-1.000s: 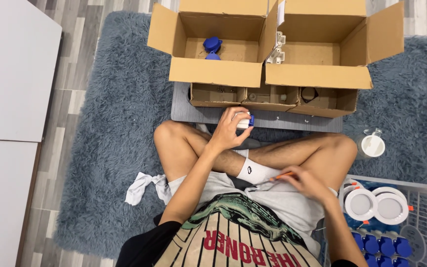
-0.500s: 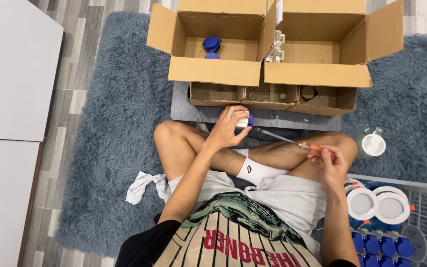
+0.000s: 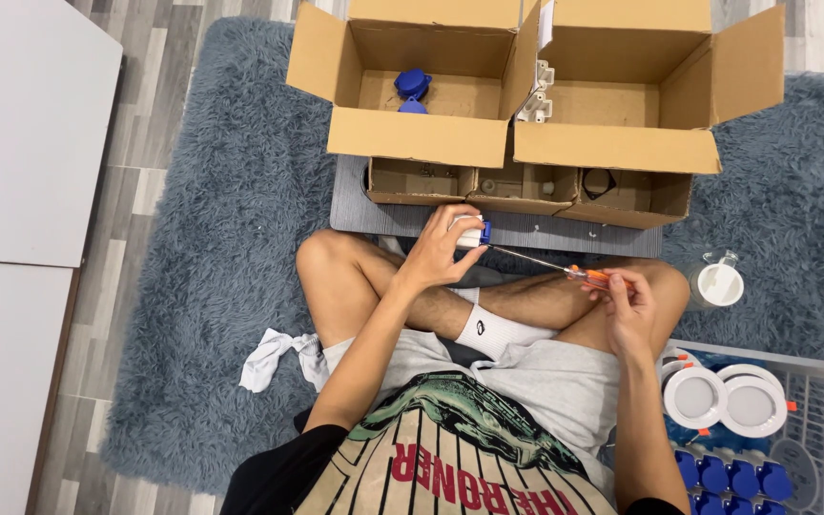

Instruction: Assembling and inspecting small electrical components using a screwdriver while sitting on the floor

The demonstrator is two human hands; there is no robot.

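At the far left of the frame we see a white cabinet top (image 3: 21, 124). A crumpled white cloth (image 3: 278, 355) lies on the shaggy grey-blue rug (image 3: 212, 286). Near the centre, our left hand (image 3: 436, 256) has its fingers clamped around a small white and blue plastic part (image 3: 472, 232), held above our crossed legs, just below the open brown cardboard boxes (image 3: 526, 143) at the top. A thin screwdriver with an orange handle (image 3: 565, 271) runs from that part rightward to our right hand (image 3: 627, 310), whose fingers pinch the handle. At lower right, a clear plastic crate (image 3: 817, 401) holds round white discs (image 3: 722, 401) and blue parts.
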